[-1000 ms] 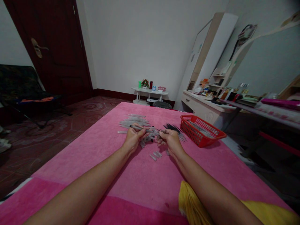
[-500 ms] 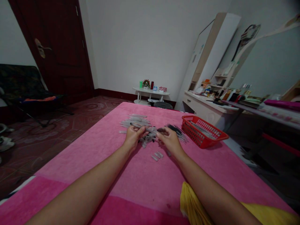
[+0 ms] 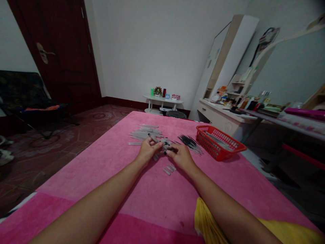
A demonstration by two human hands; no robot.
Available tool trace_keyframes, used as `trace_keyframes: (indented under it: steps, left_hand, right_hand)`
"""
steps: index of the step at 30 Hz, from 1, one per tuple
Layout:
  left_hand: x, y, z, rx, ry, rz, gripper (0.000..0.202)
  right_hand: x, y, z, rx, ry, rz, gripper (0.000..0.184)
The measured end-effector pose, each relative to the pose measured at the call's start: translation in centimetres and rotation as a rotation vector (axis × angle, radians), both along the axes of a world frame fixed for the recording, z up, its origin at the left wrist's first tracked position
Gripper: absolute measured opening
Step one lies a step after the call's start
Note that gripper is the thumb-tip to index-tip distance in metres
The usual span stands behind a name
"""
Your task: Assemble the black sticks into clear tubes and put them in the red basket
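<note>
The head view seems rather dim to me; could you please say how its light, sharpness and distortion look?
Head view: dim, even light with no glare and darkened corners; the wide lens slants the door and cabinet; the left hand, holding a pen, and right hand are sharp enough, but the clear tubes blur into a grey heap.

Left grip (image 3: 148,151), right grip (image 3: 179,156): curled, adjacent
</note>
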State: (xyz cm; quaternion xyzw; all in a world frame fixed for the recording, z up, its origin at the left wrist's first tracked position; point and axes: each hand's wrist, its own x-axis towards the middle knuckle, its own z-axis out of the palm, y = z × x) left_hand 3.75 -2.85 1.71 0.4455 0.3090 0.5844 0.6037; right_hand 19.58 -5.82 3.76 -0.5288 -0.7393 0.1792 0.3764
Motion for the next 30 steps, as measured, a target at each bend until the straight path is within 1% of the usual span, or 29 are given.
trace_keyframes:
  steps: [3, 6, 8, 11, 12, 13, 15, 17, 18, 20, 22, 25, 30]
  left_hand:
    - [-0.2, 0.3, 0.0, 0.04, 0.077, 0.015, 0.047]
    - [-0.6, 0.8, 0.0, 0.114, 0.173, 0.06, 0.043]
    - [-1.2, 1.3, -0.2, 0.161, 0.237, 0.122, 0.038]
    - [-2.3, 2.4, -0.7, 0.258, 0.355, 0.249, 0.028]
    - [-2.7, 2.7, -0.9, 0.295, 0.399, 0.305, 0.024]
    - [-3.2, 3.1, -1.0, 0.324, 0.461, 0.367, 0.021]
    - [-4.1, 3.6, -1.2, 0.367, 0.624, 0.497, 0.016]
    - [-5.1, 3.9, -1.2, 0.402, 0.809, 0.583, 0.018]
    - [-5.5, 4.0, -1.2, 0.425, 0.905, 0.605, 0.021]
    - [-6.1, 4.2, -1.2, 0.46, 1.081, 0.604, 0.025]
    - [-6.4, 4.5, -1.3, 0.457, 1.23, 0.565, 0.025]
    - [-6.6, 4.7, -1.5, 0.412, 1.389, 0.49, 0.024]
    - [-6.6, 4.6, -1.2, 0.399, 1.532, 0.451, 0.025]
  right_hand:
    - [0.4, 0.4, -0.3, 0.003, 0.01, -0.001, 0.017]
    - [1.4, 1.1, -0.1, 0.033, 0.019, -0.057, 0.017]
    - [2.5, 1.6, 0.6, 0.072, 0.021, -0.127, 0.018]
    - [5.1, 2.1, 2.8, 0.167, 0.038, -0.259, 0.021]
    - [6.2, 2.1, 3.6, 0.201, 0.019, -0.312, 0.022]
    - [7.3, 2.0, 4.4, 0.258, -0.007, -0.403, 0.024]
    - [9.8, 1.6, 5.7, 0.336, -0.087, -0.627, 0.029]
    - [12.3, 1.2, 6.4, 0.348, -0.201, -0.827, 0.033]
    - [13.5, 0.9, 6.5, 0.335, -0.258, -0.917, 0.034]
    - [15.5, 0.6, 6.4, 0.271, -0.339, -1.054, 0.036]
    - [16.9, 0.4, 6.1, 0.164, -0.399, -1.117, 0.036]
    - [17.9, 0.5, 5.6, 0.024, -0.44, -1.115, 0.037]
    - [17.8, 1.0, 4.7, -0.066, -0.483, -1.071, 0.035]
